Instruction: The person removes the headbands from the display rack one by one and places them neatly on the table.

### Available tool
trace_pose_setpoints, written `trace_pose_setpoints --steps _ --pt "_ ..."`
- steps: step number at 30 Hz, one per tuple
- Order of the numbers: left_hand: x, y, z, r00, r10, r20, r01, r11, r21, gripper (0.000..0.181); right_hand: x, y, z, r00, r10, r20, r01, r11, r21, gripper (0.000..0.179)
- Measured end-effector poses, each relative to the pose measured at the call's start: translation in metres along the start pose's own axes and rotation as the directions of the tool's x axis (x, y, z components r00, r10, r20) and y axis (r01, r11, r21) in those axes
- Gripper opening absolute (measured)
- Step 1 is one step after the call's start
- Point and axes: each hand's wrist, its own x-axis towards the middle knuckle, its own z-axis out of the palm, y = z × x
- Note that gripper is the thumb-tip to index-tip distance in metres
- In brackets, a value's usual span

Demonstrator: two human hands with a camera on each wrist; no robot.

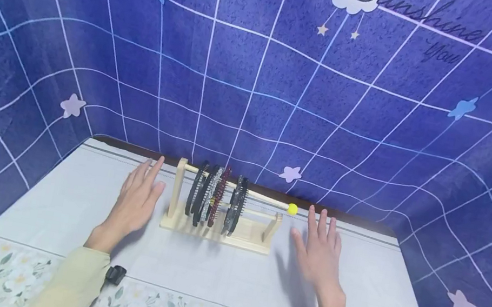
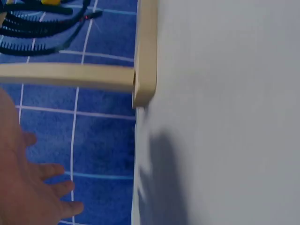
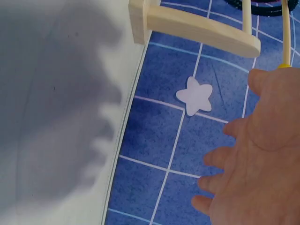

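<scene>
Toward the 12 o'clock edge of the white tabletop [image 1: 379, 292], one wooden headband rack [image 1: 217, 235] carries six distinguishable toothed headbands [image 1: 219, 198]: four grouped toward 9 o'clock, two toward 3 o'clock. It has two uprights [image 1: 177, 188], one tall, one short. The rack's long axis runs from 9 to 3 o'clock. Its upper rod [image 1: 265, 198] points between 3 and 4 o'clock, ending in one yellow ball [image 1: 292, 209]. Left hand [image 1: 136, 197] at 9 o'clock and right hand [image 1: 323, 249] near 3 o'clock flank the rack, fingers extended, thumbs spread.
</scene>
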Motion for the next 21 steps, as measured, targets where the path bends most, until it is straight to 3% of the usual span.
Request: trace_pose_setpoints --steps 4,7,10,14,21 --pt "-0.002 0.009 0.004 0.995 -0.052 -0.083 0.043 0.993 -0.106 0.058 -0.001 -0.003 0.001 1.000 0.023 -0.012 -0.023 1.000 0.012 0.074" --pt "-0.003 0.018 0.009 0.983 -0.122 -0.134 0.090 0.972 -0.218 0.055 -0.002 -0.005 -0.001 0.998 0.036 -0.053 -0.035 0.999 0.021 0.075" --pt "-0.003 0.027 0.017 0.965 -0.190 -0.178 0.121 0.933 -0.339 0.052 -0.007 -0.009 -0.002 0.992 0.038 -0.120 -0.031 0.998 0.059 0.074" --pt "-0.004 0.032 0.027 0.949 -0.233 -0.214 0.112 0.880 -0.461 0.051 -0.012 -0.016 -0.002 0.972 0.029 -0.233 0.001 0.992 0.127 0.072" --pt "-0.006 0.038 0.037 0.932 -0.289 -0.217 0.094 0.774 -0.626 0.050 -0.013 -0.035 -0.002 0.902 0.034 -0.430 0.073 0.971 0.230 0.067"
